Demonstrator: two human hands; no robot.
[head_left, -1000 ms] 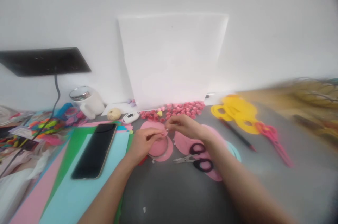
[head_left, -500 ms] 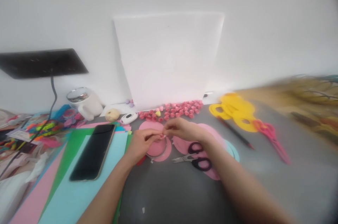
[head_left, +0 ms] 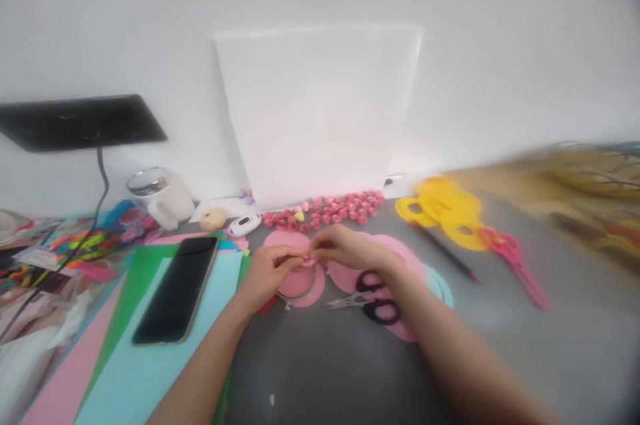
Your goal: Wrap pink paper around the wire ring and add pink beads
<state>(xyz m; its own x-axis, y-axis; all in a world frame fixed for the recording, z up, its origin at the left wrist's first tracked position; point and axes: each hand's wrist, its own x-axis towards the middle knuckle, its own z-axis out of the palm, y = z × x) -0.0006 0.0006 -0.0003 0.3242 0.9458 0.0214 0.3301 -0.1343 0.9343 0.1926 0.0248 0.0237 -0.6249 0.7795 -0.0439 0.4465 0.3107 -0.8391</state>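
Observation:
My left hand (head_left: 270,273) and my right hand (head_left: 345,247) meet fingertip to fingertip above pink paper circles (head_left: 296,283). Both are closed in a pinch on a small pink paper piece (head_left: 308,261), partly hidden by the fingers. Beyond the hands lie many small pink rolled paper pieces (head_left: 345,207), with a small yellow one among them. Under my right wrist, scissors with black handles (head_left: 383,311) rest on more pink paper (head_left: 406,257), their blades pointing left.
A phone (head_left: 176,290) lies on coloured sheets (head_left: 150,371) at left, near a white mug (head_left: 167,201). Yellow paper shapes (head_left: 450,205), a dark pencil (head_left: 447,253) and pink scissors (head_left: 517,265) are on the right. A white board (head_left: 323,111) leans against the wall.
My hands hold almost the same place. The fingers of my right hand have shifted very slightly around the small pink piece.

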